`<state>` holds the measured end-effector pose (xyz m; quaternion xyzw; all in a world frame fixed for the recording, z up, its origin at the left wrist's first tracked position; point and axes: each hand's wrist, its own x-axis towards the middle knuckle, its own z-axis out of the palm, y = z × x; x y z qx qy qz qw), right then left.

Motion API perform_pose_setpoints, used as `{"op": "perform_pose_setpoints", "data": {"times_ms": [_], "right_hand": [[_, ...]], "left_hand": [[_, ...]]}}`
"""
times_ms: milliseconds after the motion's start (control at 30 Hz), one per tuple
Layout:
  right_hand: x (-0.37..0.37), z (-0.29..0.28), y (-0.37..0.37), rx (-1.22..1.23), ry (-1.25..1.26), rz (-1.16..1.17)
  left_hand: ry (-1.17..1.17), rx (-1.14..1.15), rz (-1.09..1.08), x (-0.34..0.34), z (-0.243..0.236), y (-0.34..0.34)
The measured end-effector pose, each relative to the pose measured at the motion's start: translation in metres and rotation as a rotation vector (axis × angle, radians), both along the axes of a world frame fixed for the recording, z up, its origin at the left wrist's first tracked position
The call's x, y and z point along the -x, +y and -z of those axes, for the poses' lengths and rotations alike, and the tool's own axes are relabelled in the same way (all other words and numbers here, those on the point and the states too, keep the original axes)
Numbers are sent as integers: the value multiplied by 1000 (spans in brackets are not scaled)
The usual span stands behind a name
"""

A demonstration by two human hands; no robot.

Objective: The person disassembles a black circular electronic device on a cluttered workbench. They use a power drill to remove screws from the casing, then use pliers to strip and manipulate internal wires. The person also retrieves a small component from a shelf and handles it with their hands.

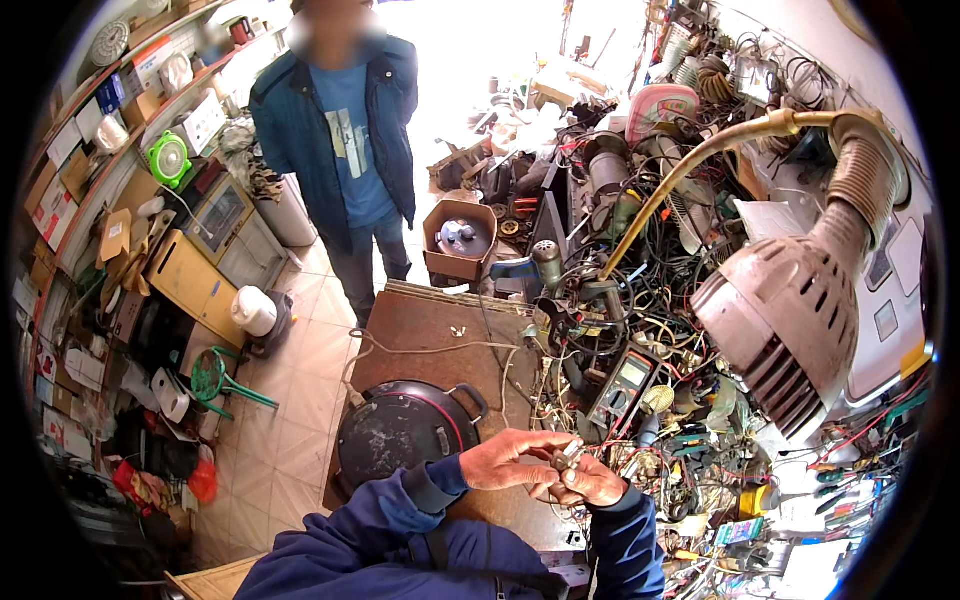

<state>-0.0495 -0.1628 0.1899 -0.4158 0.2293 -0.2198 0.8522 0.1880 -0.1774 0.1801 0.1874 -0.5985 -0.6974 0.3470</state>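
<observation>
My left hand (510, 458) and my right hand (592, 484) meet over the near edge of a brown workbench (430, 325). Together they pinch a small grey metal part (563, 459) with a pale tip; its exact shape is too small to tell. Both forearms in blue sleeves come up from the lower edge. Just left of my left hand a round black cooker base (400, 425) with side handles lies on the bench, a white cord (420, 347) running from it across the wood.
A person in a blue jacket (338, 120) stands beyond the bench. A gooseneck lamp (790, 310) hangs at the right over tangled wires, a multimeter (622, 385) and tools. A cardboard box (458, 240) sits behind the bench. Shelves and appliances line the left wall.
</observation>
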Motion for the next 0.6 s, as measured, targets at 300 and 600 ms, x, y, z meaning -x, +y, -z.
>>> {"op": "perform_pose_setpoints", "data": {"times_ms": [300,600], "right_hand": [[-52,-5,16,1602,963,694],[-31,69,-13,1076,1039,925]], "left_hand": [[-155,-316,-542,7,19,13],[-321,-104,-633,6,9,28]]}}
